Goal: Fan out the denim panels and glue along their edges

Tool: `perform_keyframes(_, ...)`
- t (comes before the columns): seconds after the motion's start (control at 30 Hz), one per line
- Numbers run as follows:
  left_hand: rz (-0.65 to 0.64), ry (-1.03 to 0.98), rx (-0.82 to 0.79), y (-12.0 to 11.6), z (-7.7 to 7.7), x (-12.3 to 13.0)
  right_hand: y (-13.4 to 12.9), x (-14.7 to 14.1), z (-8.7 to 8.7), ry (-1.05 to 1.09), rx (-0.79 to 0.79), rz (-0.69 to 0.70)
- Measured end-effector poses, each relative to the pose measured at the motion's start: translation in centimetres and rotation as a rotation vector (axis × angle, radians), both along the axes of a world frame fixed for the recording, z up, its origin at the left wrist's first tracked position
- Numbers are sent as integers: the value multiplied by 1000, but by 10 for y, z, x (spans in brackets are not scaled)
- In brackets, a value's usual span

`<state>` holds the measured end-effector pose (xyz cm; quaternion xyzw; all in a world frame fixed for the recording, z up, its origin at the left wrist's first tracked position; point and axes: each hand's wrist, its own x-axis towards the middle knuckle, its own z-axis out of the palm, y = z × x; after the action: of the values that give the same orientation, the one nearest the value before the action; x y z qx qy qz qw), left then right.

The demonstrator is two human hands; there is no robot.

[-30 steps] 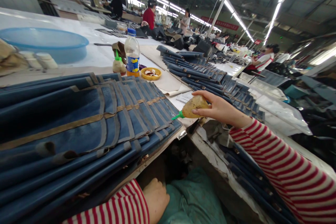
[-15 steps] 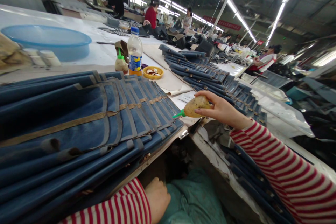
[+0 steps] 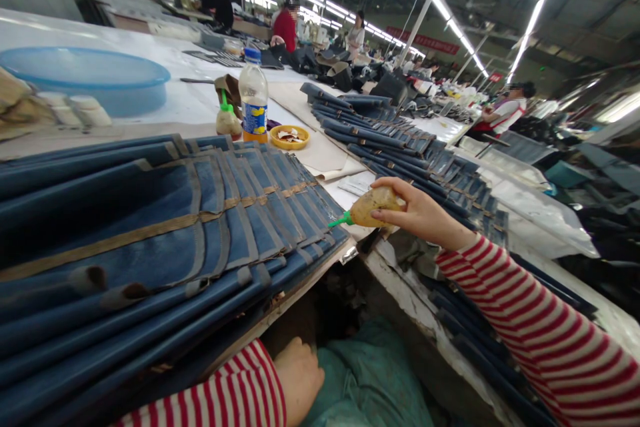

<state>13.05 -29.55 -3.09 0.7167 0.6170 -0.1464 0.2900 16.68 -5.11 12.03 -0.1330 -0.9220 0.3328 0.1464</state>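
My right hand (image 3: 417,208) grips a yellowish, stained squeeze bottle (image 3: 373,205), tilted so its green nozzle points left and down. The nozzle tip is at the right end of a stack of overlapping blue panels (image 3: 245,213) with grey edging and a brown strip across them; whether it touches cannot be made out. Low in the view, my left hand (image 3: 300,377) rests by my green-clad lap, under the table edge. Its fingers are curled in, and nothing shows in them.
Behind the panels stand a drink bottle (image 3: 254,97), a second green-tipped squeeze bottle (image 3: 228,119) and a yellow dish (image 3: 290,137) with scraps. A blue basin (image 3: 85,80) sits at left. More blue panels (image 3: 370,123) lie beyond my right hand. Several people work farther back.
The view has shifted very slightly. The nozzle stays at the right end of the panels, and both hands keep nearly the same pose.
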Motion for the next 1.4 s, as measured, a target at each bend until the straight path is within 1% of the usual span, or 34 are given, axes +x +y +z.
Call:
perform_keyframes(0.27, 11, -13, 5, 0, 5, -1, 1, 0, -3, -16, -12, -12)
perform_keyframes(0.43, 20, -24, -11, -1, 3, 0, 2, 1, -5, -24, 24, -17)
perform_keyframes(0.6, 13, -26, -11, -2, 0, 1, 5, -1, -11, -22, 65, -34)
perform_keyframes(0.77, 11, -18, -27, -1, 3, 1, 6, -13, -20, 51, 43, -38)
perform_keyframes(0.9, 33, -18, -32, 1, 8, 1, 7, -27, -26, 88, 40, -31)
perform_keyframes(1.03, 40, -26, -58, 3, 8, 1, 9, -44, -31, 137, 22, -26)
perform_keyframes(1.2, 48, -18, -63, 5, 1, 0, 11, -65, -34, 166, 47, -38)
perform_keyframes(1.3, 35, -35, -53, 7, -9, 1, 14, -72, -34, 156, 45, -45)
perform_keyframes(1.4, 39, -38, -20, 6, -23, 2, 19, -70, -31, 116, 23, -40)
